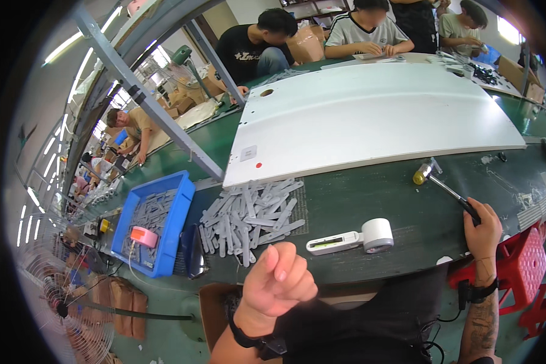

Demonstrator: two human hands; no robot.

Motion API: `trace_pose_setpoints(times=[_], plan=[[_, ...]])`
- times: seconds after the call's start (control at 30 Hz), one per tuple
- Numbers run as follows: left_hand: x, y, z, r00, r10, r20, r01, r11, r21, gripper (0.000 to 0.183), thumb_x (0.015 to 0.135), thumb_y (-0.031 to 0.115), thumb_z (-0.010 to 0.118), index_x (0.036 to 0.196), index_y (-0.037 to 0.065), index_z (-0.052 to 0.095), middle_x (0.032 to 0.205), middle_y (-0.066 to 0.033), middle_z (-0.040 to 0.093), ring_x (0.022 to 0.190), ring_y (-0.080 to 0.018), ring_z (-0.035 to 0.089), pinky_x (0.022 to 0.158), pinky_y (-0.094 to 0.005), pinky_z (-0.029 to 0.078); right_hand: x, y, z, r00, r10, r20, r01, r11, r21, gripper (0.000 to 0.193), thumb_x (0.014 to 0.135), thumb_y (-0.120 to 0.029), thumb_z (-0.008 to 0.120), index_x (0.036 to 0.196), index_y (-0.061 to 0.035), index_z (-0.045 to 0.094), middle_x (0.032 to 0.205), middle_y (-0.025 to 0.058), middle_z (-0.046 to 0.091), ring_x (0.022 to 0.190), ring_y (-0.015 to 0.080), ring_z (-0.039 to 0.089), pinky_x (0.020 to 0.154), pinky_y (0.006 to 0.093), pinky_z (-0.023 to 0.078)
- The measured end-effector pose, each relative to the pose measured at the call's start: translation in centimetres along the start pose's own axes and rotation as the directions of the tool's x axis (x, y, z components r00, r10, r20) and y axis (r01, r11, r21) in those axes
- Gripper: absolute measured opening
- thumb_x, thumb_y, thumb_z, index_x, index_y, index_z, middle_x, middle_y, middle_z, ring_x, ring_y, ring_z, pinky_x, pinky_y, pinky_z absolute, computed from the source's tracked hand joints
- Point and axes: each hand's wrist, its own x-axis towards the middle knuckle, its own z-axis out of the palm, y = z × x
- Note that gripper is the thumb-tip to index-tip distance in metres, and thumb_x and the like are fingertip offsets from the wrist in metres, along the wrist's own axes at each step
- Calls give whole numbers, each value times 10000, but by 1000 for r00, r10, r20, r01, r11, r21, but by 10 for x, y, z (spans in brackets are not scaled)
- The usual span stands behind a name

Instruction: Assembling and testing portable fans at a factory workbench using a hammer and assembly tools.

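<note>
My right hand (483, 229) is closed around the black handle of a hammer (448, 190). The hammer's head, with a yellow face, rests on the dark green worktable near the white board. My left hand (278, 280) is raised in front of me at the table's near edge, its fingers curled in; whatever may be inside them is hidden. Between the hands lies a white device (350, 238) with a flat handle, a dark slot showing green, and a round drum-shaped head. A heap of flat grey plastic strips (249, 215) sits beyond my left hand.
A blue bin (185, 193) at the left holds more grey strips and a pink device (144, 236). A large white board (370, 115) spans the table's far side. Red stools (522, 267) stand at the right, a metal post (145, 97) at the left. Several people work beyond.
</note>
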Motion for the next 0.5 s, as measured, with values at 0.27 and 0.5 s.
trace_pose_setpoints(times=[0.27,0.5], plan=[[7,-12,17,987,19,157,-2,994,-107,458,1229,480,419,937,168,585,709,63,495,542,-96,396,579,-313,289,4,-11,-10,961,-268,-68,240,931,-276,294,865,-109,812,1157,-79,815,1048,74,747,1050,328,697,970,448,507],[28,-46,43,961,-88,262,170,935,-310,475,1231,392,395,885,130,588,677,20,494,519,-132,380,557,-338,310,-7,-183,-51,924,-381,44,195,565,802,203,829,18,865,1016,-46,817,956,110,804,786,288,743,737,377,577]])
